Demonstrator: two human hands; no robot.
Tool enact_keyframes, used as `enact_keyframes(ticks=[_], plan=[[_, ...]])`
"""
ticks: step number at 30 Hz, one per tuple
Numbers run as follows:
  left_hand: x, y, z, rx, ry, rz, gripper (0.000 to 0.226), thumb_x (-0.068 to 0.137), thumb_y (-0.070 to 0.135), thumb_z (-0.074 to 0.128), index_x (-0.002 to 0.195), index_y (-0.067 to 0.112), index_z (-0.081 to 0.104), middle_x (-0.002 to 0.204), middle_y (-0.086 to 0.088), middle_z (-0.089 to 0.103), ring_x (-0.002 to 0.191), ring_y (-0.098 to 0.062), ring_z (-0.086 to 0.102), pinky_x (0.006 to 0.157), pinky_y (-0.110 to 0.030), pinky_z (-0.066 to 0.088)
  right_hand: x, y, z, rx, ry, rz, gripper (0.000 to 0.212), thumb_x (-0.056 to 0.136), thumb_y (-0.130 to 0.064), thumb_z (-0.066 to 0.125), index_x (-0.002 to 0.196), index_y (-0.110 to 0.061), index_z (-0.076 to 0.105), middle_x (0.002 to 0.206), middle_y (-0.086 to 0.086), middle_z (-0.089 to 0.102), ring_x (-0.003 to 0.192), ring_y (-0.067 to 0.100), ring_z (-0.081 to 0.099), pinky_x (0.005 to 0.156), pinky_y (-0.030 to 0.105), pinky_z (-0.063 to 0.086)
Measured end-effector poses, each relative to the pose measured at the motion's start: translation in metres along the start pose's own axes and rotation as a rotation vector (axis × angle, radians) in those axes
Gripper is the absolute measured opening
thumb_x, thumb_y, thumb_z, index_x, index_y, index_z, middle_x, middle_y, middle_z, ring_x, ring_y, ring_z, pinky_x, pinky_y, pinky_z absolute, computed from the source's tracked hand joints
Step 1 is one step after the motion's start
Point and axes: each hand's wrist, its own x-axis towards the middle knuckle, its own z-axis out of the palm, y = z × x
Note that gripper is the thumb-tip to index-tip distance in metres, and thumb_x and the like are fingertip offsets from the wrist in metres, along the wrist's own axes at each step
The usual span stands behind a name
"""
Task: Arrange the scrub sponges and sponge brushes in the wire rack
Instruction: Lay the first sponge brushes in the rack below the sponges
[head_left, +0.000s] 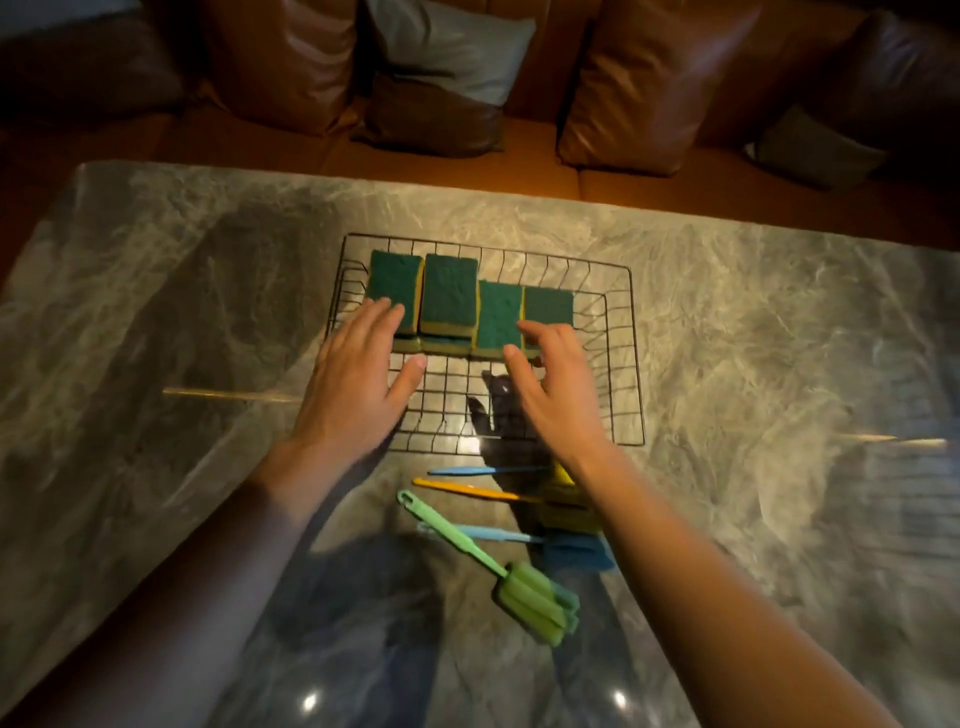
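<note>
A black wire rack (618, 364) lies on the marble table. Several green-and-yellow scrub sponges (449, 291) sit side by side in its far half, stacked on others. My left hand (358, 384) hovers over the rack's left side, fingers apart, fingertips on the leftmost sponge (395, 278). My right hand (556, 387) is spread over the rack's middle, its fingertips at the near edges of the two right sponges (548, 306). Neither hand holds anything. Several sponge brushes lie on the table in front of the rack: a green one (535, 597), a yellow one (467, 489) and two blue ones (488, 532), partly under my right forearm.
The grey marble table (779, 364) spreads wide on both sides of the rack. Behind its far edge stands a brown leather sofa (649, 88) with cushions. The picture is blurred by motion.
</note>
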Motion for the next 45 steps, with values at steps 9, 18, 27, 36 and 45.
enact_keyframes(ticks=[9, 18, 27, 36, 45], plan=[[-0.136, 0.060, 0.043, -0.155, -0.190, 0.208, 0.047, 0.101, 0.052, 0.046, 0.135, 0.020, 0.052, 0.131, 0.001, 0.058, 0.124, -0.014, 0.049, 0.107, -0.024, 0.033, -0.128, 0.041, -0.052, -0.043, 0.018, 0.062, 0.025, 0.100, -0.043, 0.052, 0.114, -0.025, 0.063, 0.105, -0.012, 0.060, 0.100, 0.010, 0.057, 0.086, 0.039, 0.054], [-0.166, 0.095, 0.093, -0.131, -0.547, 0.429, 0.061, 0.080, 0.058, 0.067, 0.131, 0.027, 0.055, 0.130, 0.004, 0.058, 0.121, -0.016, 0.053, 0.103, -0.037, 0.044, -0.158, 0.078, -0.063, -0.275, -0.124, 0.057, 0.033, 0.096, -0.033, 0.066, 0.124, -0.016, 0.064, 0.126, 0.001, 0.061, 0.117, 0.019, 0.052, 0.102, 0.032, 0.042], [-0.164, 0.104, 0.105, 0.008, -0.626, 0.397, 0.052, 0.089, 0.039, 0.068, 0.136, 0.039, 0.046, 0.131, 0.005, 0.049, 0.120, -0.019, 0.049, 0.100, -0.036, 0.040, -0.150, 0.092, -0.062, -0.290, -0.256, 0.078, 0.056, 0.084, -0.038, 0.078, 0.133, -0.021, 0.057, 0.130, -0.001, 0.058, 0.119, 0.020, 0.049, 0.102, 0.034, 0.042], [-0.153, 0.114, 0.084, -0.032, -0.617, 0.277, 0.048, 0.099, 0.050, 0.046, 0.146, 0.041, 0.036, 0.129, 0.007, 0.045, 0.115, -0.015, 0.048, 0.094, -0.037, 0.046, -0.145, 0.099, -0.058, -0.330, -0.321, 0.055, 0.065, 0.082, -0.047, 0.077, 0.138, -0.026, 0.052, 0.126, 0.000, 0.053, 0.116, 0.021, 0.046, 0.099, 0.038, 0.046], [-0.126, 0.117, 0.057, -0.240, -0.555, 0.141, 0.032, 0.098, 0.047, 0.051, 0.127, 0.035, 0.049, 0.120, 0.013, 0.056, 0.109, -0.006, 0.052, 0.092, -0.036, 0.047, -0.137, 0.101, -0.066, -0.205, -0.402, 0.079, 0.045, 0.086, -0.042, 0.075, 0.125, -0.025, 0.058, 0.116, -0.004, 0.050, 0.104, 0.015, 0.052, 0.091, 0.033, 0.051]])
